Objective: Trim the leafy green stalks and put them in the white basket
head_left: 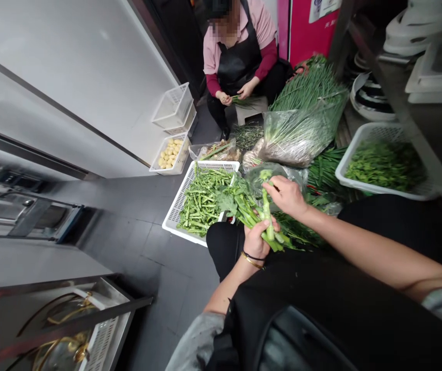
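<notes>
My left hand (pixel 257 237) is closed round a bunch of green leafy stalks (pixel 244 206) held over my lap. My right hand (pixel 287 195) pinches the top of one upright green stalk (pixel 267 206) in that bunch. Just beyond the bunch, on the floor, sits a white basket (pixel 174 211) filled with several cut green stem pieces (pixel 201 198). Clear plastic bags with more greens (pixel 275 178) lie under my right hand.
Another person in a pink top and black apron (pixel 240 51) sits opposite, handling greens. A big bag of green onions (pixel 301 123), a white basket of leaves (pixel 383 162), a basket of yellow pieces (pixel 170 153), empty baskets (pixel 174 105) and steel counters (pixel 69 93) surround the grey floor.
</notes>
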A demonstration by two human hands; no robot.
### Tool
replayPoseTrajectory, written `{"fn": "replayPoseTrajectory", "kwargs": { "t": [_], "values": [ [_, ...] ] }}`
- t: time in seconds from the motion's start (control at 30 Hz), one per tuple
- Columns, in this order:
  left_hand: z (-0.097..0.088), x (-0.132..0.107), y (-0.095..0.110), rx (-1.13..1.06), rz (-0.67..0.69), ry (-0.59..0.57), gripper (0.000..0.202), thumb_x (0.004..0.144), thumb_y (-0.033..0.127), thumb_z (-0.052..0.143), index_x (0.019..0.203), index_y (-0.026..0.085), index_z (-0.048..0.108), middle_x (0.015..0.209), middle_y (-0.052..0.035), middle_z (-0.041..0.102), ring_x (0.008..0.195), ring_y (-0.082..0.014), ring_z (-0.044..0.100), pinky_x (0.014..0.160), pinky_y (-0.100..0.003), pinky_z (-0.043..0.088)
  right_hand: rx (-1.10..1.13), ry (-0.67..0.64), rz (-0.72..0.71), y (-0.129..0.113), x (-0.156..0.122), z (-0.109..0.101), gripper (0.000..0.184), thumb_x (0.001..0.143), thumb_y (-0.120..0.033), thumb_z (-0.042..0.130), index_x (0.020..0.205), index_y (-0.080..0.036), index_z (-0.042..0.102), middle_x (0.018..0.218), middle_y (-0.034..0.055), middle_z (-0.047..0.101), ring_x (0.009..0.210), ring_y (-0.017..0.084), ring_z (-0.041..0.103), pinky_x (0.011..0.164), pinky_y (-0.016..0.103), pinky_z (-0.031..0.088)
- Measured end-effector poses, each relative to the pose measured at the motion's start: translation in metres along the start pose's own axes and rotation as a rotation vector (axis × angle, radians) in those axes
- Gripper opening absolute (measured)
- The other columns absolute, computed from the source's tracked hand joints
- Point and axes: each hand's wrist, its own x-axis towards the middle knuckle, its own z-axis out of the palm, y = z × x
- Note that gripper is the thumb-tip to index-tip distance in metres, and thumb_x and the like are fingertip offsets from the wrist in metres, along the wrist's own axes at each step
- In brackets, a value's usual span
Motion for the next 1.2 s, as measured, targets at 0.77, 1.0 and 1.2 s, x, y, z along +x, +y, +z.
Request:
{"fn": "replayPoseTrajectory", "kwargs": {
  "t": [0.77, 1.0, 1.2],
  "values": [
    [-0.105, 0.069, 0.125, 0.551, 0.171, 0.433, 0.022, 0.057, 0.018, 0.067, 0.074, 0.014, 0.054, 0.064, -0.0006, 0.058, 0.053, -0.0116, 0.055, 0.059, -0.03, 0.048, 0.14, -0.619, 0.107, 0.009, 0.016, -0.033, 0.042, 0.076, -0.049, 0.059, 0.105, -0.019, 0.066, 0.082, 0.0052, 0.068, 0.071, 0.018, 0.063, 0.065, 0.031, 0.046],
    [-0.036, 0.026, 0.038, 0.121, -0.111, -0.118, 0.039, 0.058, 0.025, 0.076, 0.088, 0.015, 0.052, 0.065, -0.002, 0.063, 0.048, -0.0114, 0.056, 0.053, -0.027, 0.047, 0.8, -0.486, 0.438, -0.011, 0.023, 0.014, 0.042, 0.064, -0.052, 0.071, 0.059, -0.017, 0.05, 0.04, -0.0056, 0.047, 0.033, 0.005, 0.038, 0.034, 0.019, 0.029],
    [-0.018, 0.025, 0.031, 0.113, 0.111, 0.119, 0.04, 0.057, 0.028, 0.077, 0.079, 0.017, 0.047, 0.064, 0.0019, 0.059, 0.047, -0.0108, 0.057, 0.048, -0.023, 0.043, 0.701, -0.373, 0.445, -0.016, -0.013, -0.006, 0.038, 0.068, -0.054, 0.066, 0.064, -0.016, 0.06, 0.051, 0.0036, 0.06, 0.045, 0.014, 0.056, 0.048, 0.028, 0.05]
  ]
}}
